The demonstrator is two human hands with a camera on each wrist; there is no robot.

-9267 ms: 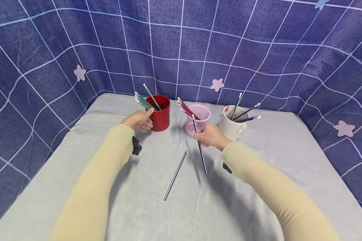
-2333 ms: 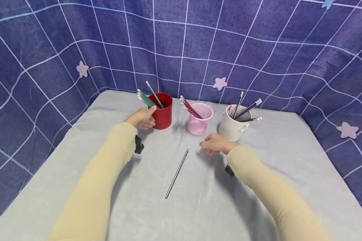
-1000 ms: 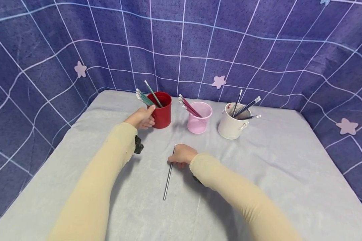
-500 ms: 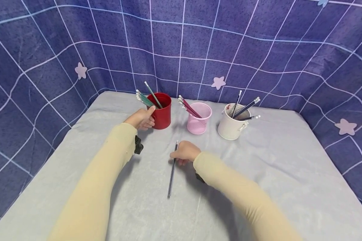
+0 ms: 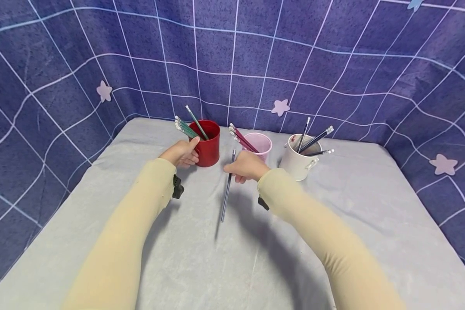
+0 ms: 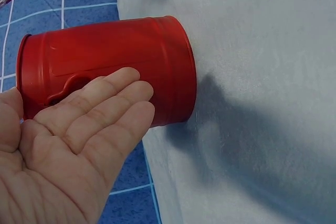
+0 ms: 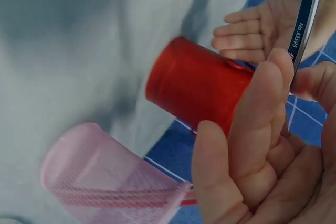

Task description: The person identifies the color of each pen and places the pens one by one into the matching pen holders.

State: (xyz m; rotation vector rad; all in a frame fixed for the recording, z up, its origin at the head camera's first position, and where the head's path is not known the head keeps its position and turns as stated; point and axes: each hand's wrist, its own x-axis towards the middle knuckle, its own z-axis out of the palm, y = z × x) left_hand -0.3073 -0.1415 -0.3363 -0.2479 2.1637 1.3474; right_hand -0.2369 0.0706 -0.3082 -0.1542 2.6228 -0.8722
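Note:
My right hand (image 5: 246,165) pinches a dark blue pencil (image 5: 226,196) near its upper end, holding it tilted above the table with the lower tip pointing toward me. White lettering shows on this pencil (image 7: 303,22) in the right wrist view. My left hand (image 5: 183,153) rests against a red metal cup (image 5: 209,153), its thumb at the rim. The straight fingers (image 6: 113,108) lie along the cup's side by its handle. Green pencils (image 5: 185,128) lean in the red cup. Just behind my right hand stands a pink mesh cup (image 5: 264,148) with dark red pencils (image 5: 242,140).
A white cup (image 5: 296,165) with a side handle stands to the right, holding several dark blue pencils (image 5: 317,138). Grey cloth (image 5: 201,267) covers the table. A blue curtain (image 5: 217,56) with pale lines and stars hangs behind the cups.
The pencil that lay on the cloth has been picked up by my right hand and raised away from me, toward the pink cup. Earlier, another pencil left that hand. The left hand stays at the red cup.

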